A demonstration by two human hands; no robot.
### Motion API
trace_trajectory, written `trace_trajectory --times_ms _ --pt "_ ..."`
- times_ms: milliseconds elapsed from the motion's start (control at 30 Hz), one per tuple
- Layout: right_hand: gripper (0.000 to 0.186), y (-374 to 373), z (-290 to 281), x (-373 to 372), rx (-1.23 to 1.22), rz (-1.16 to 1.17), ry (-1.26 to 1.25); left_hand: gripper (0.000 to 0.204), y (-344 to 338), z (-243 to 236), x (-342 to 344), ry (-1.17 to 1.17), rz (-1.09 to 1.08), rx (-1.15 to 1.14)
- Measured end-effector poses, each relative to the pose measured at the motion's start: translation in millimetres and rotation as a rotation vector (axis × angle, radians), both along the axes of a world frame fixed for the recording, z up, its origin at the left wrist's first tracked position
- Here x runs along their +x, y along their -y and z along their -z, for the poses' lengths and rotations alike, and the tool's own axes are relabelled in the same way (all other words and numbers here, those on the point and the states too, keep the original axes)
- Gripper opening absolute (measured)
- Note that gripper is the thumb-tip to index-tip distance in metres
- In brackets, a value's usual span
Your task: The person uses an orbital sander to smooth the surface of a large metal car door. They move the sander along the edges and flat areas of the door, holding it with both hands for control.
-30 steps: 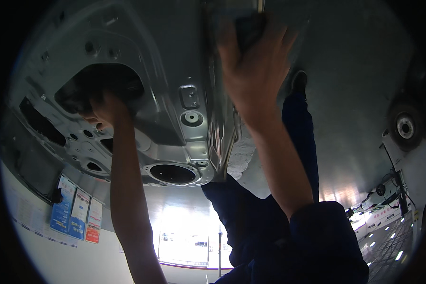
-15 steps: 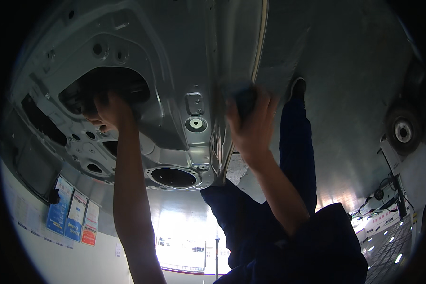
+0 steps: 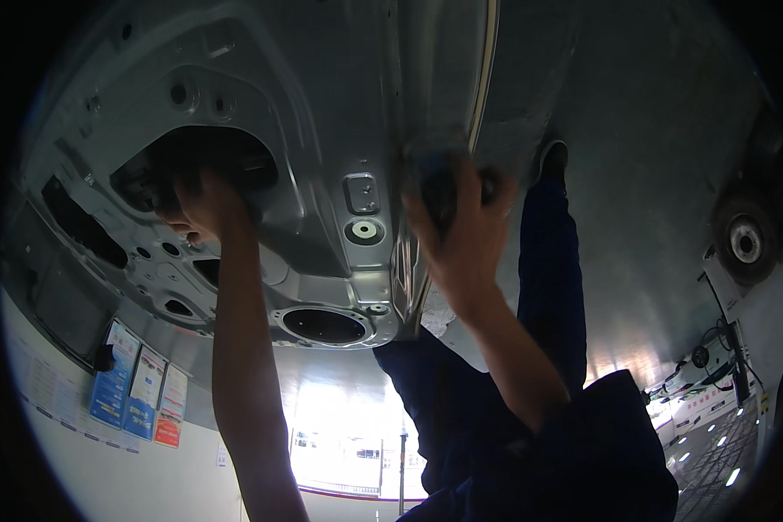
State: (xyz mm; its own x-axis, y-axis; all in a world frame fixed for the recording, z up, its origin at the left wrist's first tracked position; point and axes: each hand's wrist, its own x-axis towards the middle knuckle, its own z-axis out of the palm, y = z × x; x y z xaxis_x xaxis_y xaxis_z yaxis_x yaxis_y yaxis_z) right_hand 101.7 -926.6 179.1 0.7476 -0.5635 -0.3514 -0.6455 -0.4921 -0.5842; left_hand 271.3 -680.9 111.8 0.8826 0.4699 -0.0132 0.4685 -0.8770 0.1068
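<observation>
Door panel (image 3: 322, 113), one, grey stamped steel, fills the view from 9 to 1 o'clock, long axis running 8 to 2. Left hand (image 3: 202, 204) hooked into the big cutout at 10. Right hand (image 3: 458, 228) clamped on one dark tool (image 3: 439, 193) at the panel's edge, near centre.

Left hand (image 3: 202, 204) fingers hidden inside dark opening (image 3: 196, 161) of grey metal panel (image 3: 322, 113). Right hand (image 3: 461, 230) motion-blurred; dark object (image 3: 439, 187) in grip unidentifiable. Wall posters (image 3: 139, 396) too small to read.
</observation>
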Motion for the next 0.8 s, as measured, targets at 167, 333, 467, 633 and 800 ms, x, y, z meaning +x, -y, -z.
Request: trace_trajectory --times_ms 167,333,467,633,800 --pt "0.066 -7 14 -19 -0.028 0.03 0.046 0.054 -8 5 1 -0.015 -0.069 0.063" --pt "0.07 37 7 96 -0.203 0.089 0.336 0.054 -10 8 0 0.005 -0.052 0.08" --pt "0.068 46 -3 119 -0.19 0.09 0.439 0.057 -11 11 3 0.01 -0.053 0.081" --pt "0.064 28 -7 54 0.053 -0.047 0.265 0.061 -6 7 2 -0.004 -0.056 0.077" --pt "0.062 18 -1 18 0.096 -0.071 0.18 0.063 -3 8 0 0.001 -0.076 0.121"
